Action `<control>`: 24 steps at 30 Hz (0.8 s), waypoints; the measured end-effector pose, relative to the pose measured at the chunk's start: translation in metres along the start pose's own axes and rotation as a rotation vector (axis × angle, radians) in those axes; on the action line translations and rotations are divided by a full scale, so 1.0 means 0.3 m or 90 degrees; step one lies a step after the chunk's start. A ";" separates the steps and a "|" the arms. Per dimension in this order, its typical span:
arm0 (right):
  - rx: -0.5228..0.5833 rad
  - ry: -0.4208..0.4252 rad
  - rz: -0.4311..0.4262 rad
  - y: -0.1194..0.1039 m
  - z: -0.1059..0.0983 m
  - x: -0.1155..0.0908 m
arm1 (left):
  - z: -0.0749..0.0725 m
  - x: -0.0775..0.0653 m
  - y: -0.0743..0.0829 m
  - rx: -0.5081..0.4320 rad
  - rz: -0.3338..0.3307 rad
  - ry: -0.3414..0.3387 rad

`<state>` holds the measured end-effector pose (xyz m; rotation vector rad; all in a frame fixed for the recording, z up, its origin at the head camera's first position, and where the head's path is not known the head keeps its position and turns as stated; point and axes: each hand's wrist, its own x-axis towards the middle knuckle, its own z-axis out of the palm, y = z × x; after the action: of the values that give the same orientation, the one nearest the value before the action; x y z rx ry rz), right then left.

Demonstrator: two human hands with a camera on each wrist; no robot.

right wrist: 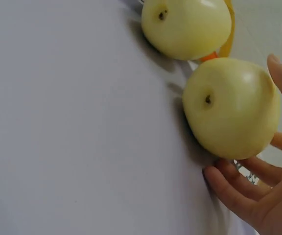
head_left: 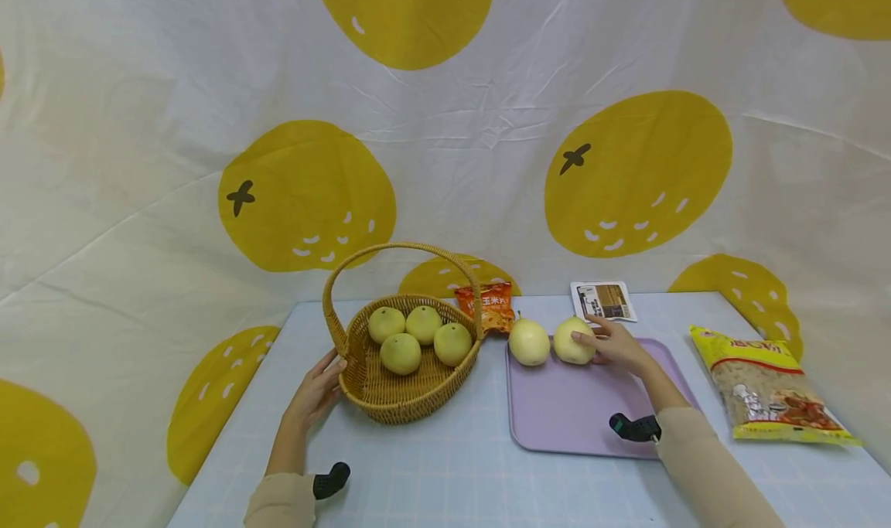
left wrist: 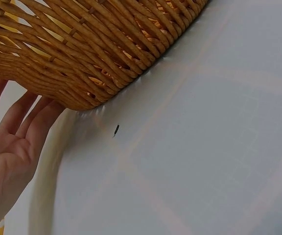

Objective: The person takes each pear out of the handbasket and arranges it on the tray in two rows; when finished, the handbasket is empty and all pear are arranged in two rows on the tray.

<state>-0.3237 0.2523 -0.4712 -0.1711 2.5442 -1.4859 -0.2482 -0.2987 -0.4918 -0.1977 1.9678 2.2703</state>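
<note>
A wicker basket (head_left: 418, 404) with a tall arched handle holds several round yellow-green fruits (head_left: 400, 354). At its left side my left hand (head_left: 316, 393) touches the wicker, its fingers stretched out against the lower wall in the left wrist view. Two pale yellow pears sit side by side along the back of a purple tray (head_left: 571, 412). Around the right-hand pear (right wrist: 229, 107) is my right hand (head_left: 619, 348), thumb over its upper side and extended fingers by its lower edge. The left-hand pear (head_left: 529, 342) stands apart from the hand.
An orange snack packet (head_left: 496, 308) lies behind the basket, near the tray. Behind the pears is a flat white-and-brown packet (head_left: 604, 301). A large yellow bag (head_left: 773, 393) lies right of the tray. A fruit-patterned cloth (head_left: 459, 149) hangs along the table's back edge.
</note>
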 end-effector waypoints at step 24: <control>0.009 -0.012 -0.049 0.016 -0.015 -0.033 | -0.001 -0.001 -0.003 0.010 0.016 -0.006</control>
<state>-0.3152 0.2602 -0.4721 -0.2826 2.5389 -1.5221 -0.2479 -0.2989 -0.4927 -0.1623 1.9935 2.2660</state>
